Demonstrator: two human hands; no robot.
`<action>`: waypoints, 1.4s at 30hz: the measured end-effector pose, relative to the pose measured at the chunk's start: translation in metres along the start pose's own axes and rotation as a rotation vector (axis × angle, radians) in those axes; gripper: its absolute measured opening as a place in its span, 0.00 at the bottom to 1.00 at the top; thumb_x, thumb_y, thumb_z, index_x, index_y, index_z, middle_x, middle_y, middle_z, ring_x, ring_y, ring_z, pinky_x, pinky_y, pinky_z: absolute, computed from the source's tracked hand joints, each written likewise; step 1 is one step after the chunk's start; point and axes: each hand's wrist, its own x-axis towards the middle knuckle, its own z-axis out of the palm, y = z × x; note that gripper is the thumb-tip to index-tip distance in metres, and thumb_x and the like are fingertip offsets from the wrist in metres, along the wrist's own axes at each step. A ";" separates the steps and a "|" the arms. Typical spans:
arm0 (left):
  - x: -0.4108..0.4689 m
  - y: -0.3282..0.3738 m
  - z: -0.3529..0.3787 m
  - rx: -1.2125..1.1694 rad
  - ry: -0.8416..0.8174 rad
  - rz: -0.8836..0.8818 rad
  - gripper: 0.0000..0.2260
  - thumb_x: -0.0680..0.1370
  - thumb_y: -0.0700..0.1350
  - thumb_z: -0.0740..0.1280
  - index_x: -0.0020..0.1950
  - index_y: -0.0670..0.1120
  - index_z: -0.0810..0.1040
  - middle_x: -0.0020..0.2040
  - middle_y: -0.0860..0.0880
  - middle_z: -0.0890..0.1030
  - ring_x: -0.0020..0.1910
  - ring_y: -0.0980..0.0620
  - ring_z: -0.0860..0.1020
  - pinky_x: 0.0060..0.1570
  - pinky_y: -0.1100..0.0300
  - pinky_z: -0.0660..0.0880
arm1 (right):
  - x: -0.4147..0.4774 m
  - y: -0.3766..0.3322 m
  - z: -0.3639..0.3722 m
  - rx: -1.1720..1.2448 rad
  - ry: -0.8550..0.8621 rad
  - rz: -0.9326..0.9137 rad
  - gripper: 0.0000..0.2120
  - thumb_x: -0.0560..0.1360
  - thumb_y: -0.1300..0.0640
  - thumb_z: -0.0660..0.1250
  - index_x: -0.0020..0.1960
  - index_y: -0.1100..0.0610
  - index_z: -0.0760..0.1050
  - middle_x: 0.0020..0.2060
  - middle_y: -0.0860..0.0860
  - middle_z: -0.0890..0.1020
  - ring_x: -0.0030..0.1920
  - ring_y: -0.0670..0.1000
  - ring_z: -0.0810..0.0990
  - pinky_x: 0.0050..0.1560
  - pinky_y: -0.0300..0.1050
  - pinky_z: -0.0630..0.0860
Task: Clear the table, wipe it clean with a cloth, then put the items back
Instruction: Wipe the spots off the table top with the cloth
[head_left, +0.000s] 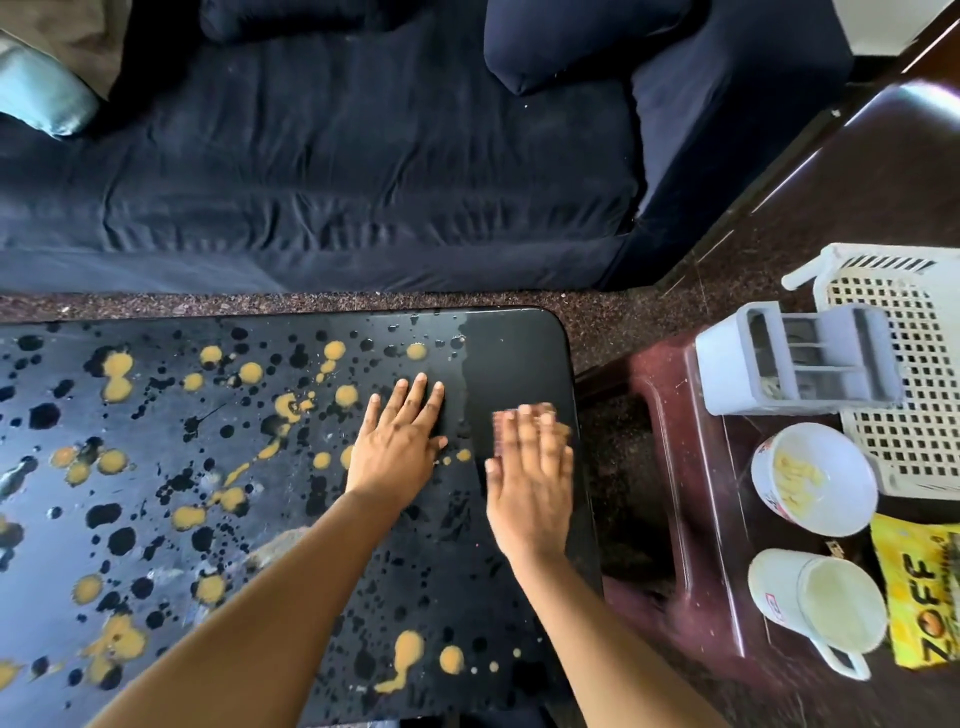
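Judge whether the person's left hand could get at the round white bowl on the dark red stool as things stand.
Probably not directly: the left hand lies flat on the black table, and the right hand, pressing a cloth, sits between it and the bowl.

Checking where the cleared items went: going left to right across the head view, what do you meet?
Teal cushion → left hand → right hand → white bowl → yellow packet.

The worktop (519, 353) looks black, smooth and shiny. The sofa (363, 171) is soft dark cloth. The basket (904, 395) is white plastic.
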 end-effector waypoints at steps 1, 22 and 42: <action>-0.010 0.001 0.001 -0.011 0.029 0.002 0.29 0.82 0.53 0.53 0.78 0.51 0.41 0.78 0.51 0.40 0.77 0.50 0.39 0.74 0.51 0.38 | 0.000 -0.002 0.001 -0.023 -0.026 -0.130 0.27 0.78 0.47 0.52 0.76 0.51 0.55 0.75 0.49 0.60 0.76 0.54 0.54 0.70 0.58 0.60; -0.040 0.016 0.019 0.038 -0.246 -0.174 0.64 0.61 0.64 0.76 0.74 0.49 0.28 0.76 0.51 0.32 0.75 0.47 0.32 0.72 0.46 0.35 | -0.036 0.023 0.002 -0.012 0.044 0.211 0.28 0.77 0.46 0.51 0.74 0.54 0.61 0.74 0.51 0.63 0.74 0.57 0.59 0.68 0.61 0.64; -0.041 0.018 0.018 0.019 -0.230 -0.144 0.64 0.60 0.61 0.78 0.76 0.49 0.32 0.77 0.50 0.34 0.77 0.47 0.37 0.73 0.49 0.39 | -0.044 0.013 0.009 -0.069 -0.062 -0.185 0.27 0.78 0.45 0.50 0.76 0.49 0.56 0.76 0.47 0.58 0.76 0.53 0.53 0.71 0.61 0.60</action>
